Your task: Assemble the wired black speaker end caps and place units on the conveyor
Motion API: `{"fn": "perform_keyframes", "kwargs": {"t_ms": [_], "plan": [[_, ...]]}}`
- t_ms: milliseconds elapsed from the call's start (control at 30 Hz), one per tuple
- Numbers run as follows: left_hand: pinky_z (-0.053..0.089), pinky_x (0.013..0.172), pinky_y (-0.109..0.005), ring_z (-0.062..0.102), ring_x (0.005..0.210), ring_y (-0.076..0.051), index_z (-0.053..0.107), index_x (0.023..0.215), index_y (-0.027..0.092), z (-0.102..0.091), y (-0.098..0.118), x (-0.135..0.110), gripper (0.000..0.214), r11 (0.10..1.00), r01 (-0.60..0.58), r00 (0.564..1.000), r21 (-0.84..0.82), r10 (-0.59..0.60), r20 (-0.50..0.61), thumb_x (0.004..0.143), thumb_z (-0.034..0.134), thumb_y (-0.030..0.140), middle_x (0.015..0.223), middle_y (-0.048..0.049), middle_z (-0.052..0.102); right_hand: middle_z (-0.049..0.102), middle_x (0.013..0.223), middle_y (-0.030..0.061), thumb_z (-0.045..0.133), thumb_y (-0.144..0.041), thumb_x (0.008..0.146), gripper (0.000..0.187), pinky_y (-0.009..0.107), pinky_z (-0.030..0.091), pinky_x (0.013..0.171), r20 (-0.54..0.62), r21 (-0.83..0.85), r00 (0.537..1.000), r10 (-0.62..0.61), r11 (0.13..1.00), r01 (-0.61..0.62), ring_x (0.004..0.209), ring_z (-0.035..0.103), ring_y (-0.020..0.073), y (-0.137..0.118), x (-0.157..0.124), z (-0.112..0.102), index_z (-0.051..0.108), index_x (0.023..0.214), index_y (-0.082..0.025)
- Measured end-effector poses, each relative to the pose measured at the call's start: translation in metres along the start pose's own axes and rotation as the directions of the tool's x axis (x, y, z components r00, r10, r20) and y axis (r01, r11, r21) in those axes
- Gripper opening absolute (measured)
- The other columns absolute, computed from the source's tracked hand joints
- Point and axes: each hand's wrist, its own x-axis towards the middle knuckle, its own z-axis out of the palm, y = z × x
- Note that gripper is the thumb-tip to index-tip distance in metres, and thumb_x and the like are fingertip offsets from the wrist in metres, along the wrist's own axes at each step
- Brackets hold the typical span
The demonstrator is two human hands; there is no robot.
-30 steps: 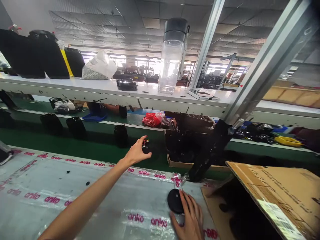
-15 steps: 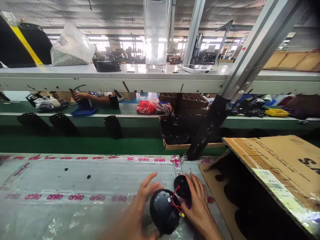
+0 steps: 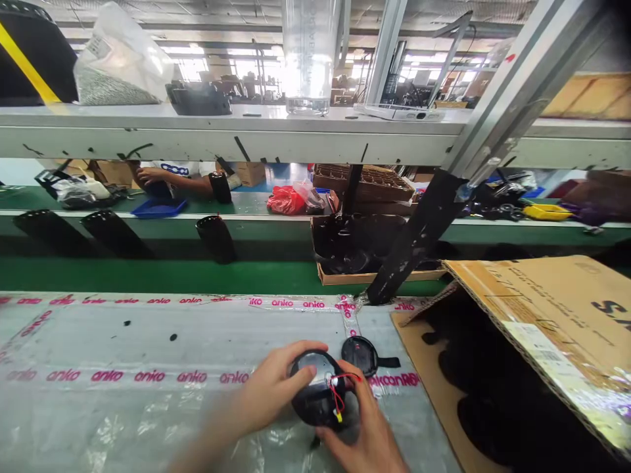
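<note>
A round, glossy black housing [image 3: 309,397] is held between my two hands above the covered bench. Red wires [image 3: 337,392] with a small yellow connector come off its right side. My left hand [image 3: 276,384] grips the housing from the left, thumb across its top. On the other side, my right hand [image 3: 362,417] is closed around the right edge, close to the wires. Just beyond my right fingers, a round black cap [image 3: 359,355] with a short strap lies on the bench, touched by neither hand. The underside of the housing is hidden.
A large open cardboard box [image 3: 547,309] with dark parts inside stands at the right. A slanted metal post [image 3: 419,236] wrapped in black rises behind the bench. Black cylinders [image 3: 215,238] stand on the green conveyor [image 3: 266,274]. Across it are a co-worker's arms [image 3: 182,180].
My right hand has left the black cap, which now lies on the bench, and has moved left onto the housing. My left hand has closed on the housing. The view has tilted slightly down.
</note>
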Motion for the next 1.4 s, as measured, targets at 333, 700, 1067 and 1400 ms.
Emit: {"fn": "perform_keyframes", "kwargs": {"t_ms": [333,700,1067,1400], "plan": [[0.053,0.102,-0.042,0.073,0.113,-0.031,0.079,0.117,0.024,0.015,0.007,0.017,0.029,0.991,-0.108,0.994,-0.082,0.108,-0.008,0.098,0.063,0.038,0.123,-0.0052,0.082,0.077,0.086,0.0069,0.06,-0.043,0.104,0.031,0.03,0.058,0.069,0.188,-0.028,0.982,-0.02,0.999,0.025,0.077,0.072,0.0206,-0.076,0.077,-0.062,0.076,0.096,-0.018],[0.05,0.107,-0.044,0.074,0.118,-0.029,0.045,0.126,0.025,0.014,0.002,0.021,0.035,0.931,-0.224,0.973,-0.289,0.233,-0.003,0.099,0.067,0.031,0.127,-0.0104,0.081,0.075,0.097,-0.0001,0.065,-0.005,0.094,0.033,0.028,0.048,0.072,0.525,-0.49,0.837,-0.158,0.748,0.448,0.082,0.071,0.0183,-0.128,0.104,-0.06,0.078,0.114,-0.027],[0.049,0.103,-0.04,0.075,0.112,-0.026,0.049,0.125,0.024,0.01,0.009,0.024,0.034,0.939,-0.231,0.97,-0.254,0.243,0.014,0.096,0.067,0.026,0.128,-0.0082,0.082,0.074,0.086,0.0024,0.065,-0.005,0.094,0.017,0.028,0.049,0.063,0.496,-0.574,0.797,-0.344,0.559,0.598,0.07,0.07,0.0185,-0.107,0.101,-0.055,0.073,0.091,-0.02],[0.047,0.08,-0.032,0.068,0.086,-0.021,0.055,0.12,0.023,0.005,0.01,0.029,0.029,0.963,-0.229,0.97,-0.143,0.237,0.043,0.092,0.065,0.027,0.114,-0.0046,0.084,0.076,0.105,0.0083,0.059,-0.01,0.105,0.018,0.036,0.062,0.078,0.527,-0.514,0.77,-0.361,0.586,0.626,0.09,0.075,0.0237,-0.103,0.09,-0.062,0.072,0.112,-0.019]]}}
